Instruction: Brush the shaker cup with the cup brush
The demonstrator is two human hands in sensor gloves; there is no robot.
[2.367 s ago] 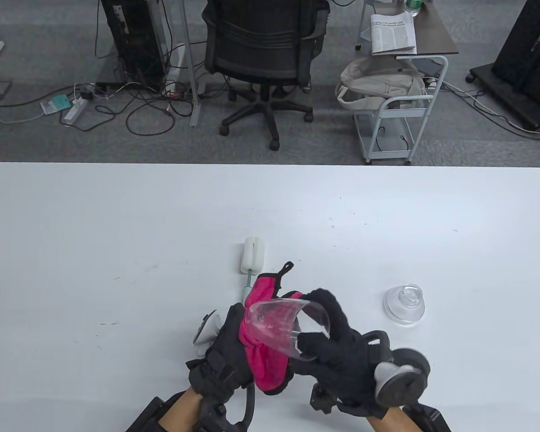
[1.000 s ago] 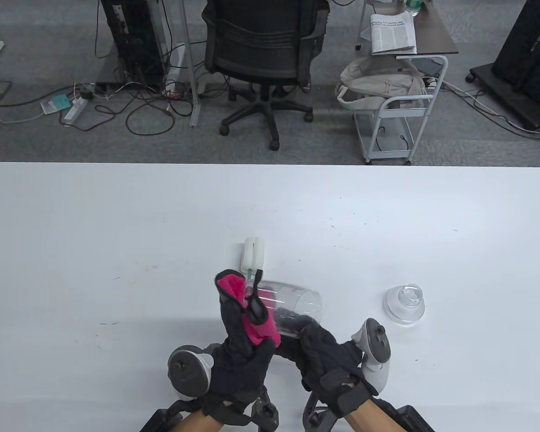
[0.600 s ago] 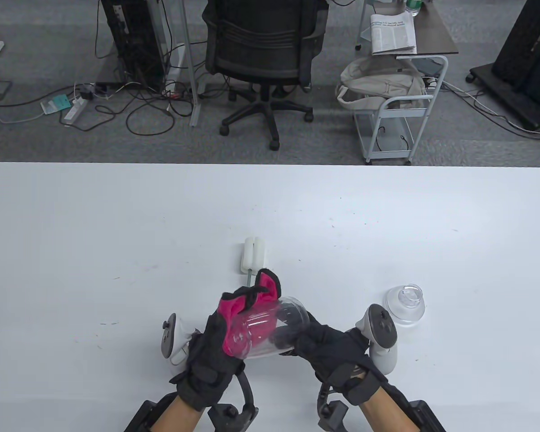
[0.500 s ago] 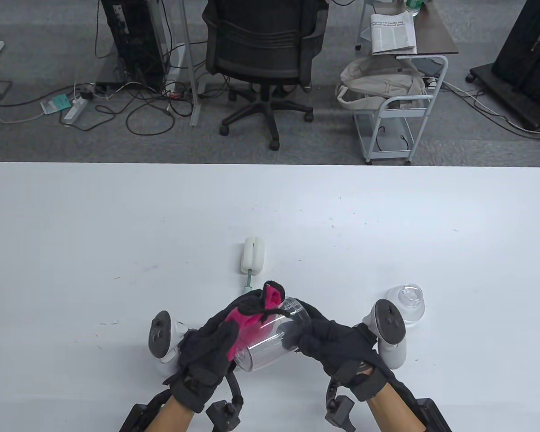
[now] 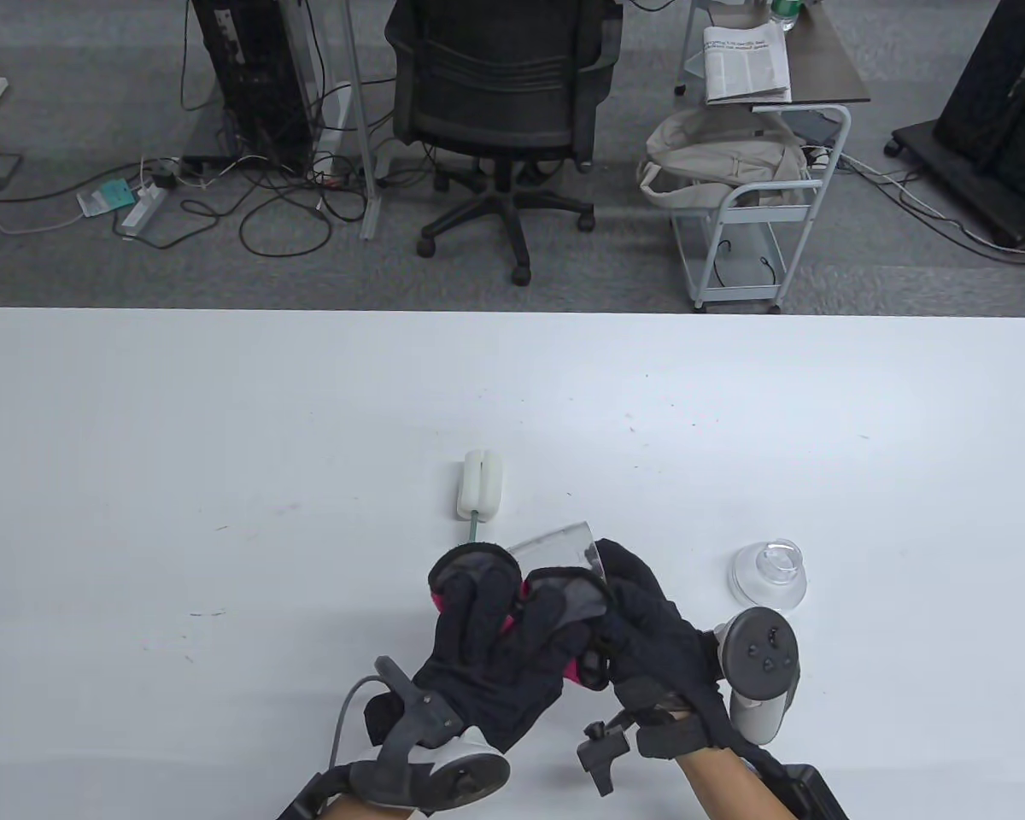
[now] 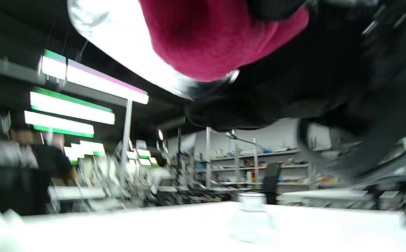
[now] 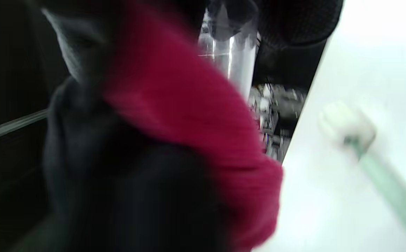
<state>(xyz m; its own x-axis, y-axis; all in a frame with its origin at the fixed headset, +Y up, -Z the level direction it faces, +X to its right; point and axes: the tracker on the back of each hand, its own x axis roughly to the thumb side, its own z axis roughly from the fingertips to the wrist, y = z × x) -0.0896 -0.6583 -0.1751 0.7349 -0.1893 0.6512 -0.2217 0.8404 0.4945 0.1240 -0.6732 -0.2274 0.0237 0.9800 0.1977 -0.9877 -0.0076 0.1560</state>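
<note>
Near front edge of white table [image 5: 222, 410], both hands meet over clear shaker cup [image 5: 555, 547], held off surface. Left hand [image 5: 495, 658] presses pink cloth [image 5: 525, 594] against cup, fingers wrapped over it. Right hand [image 5: 649, 632] grips cup from other side, fingers curled round wall. Cup brush [image 5: 481, 491] lies alone just beyond cup, touched by neither hand. Clear lid [image 5: 769, 576] sits off, to right. Judgement: cup getting cloth wipe; brushing either finished or not started, cannot tell which.

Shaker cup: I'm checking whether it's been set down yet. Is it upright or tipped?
Tipped. The shaker cup lies sideways between left hand and right hand, off the table.
</note>
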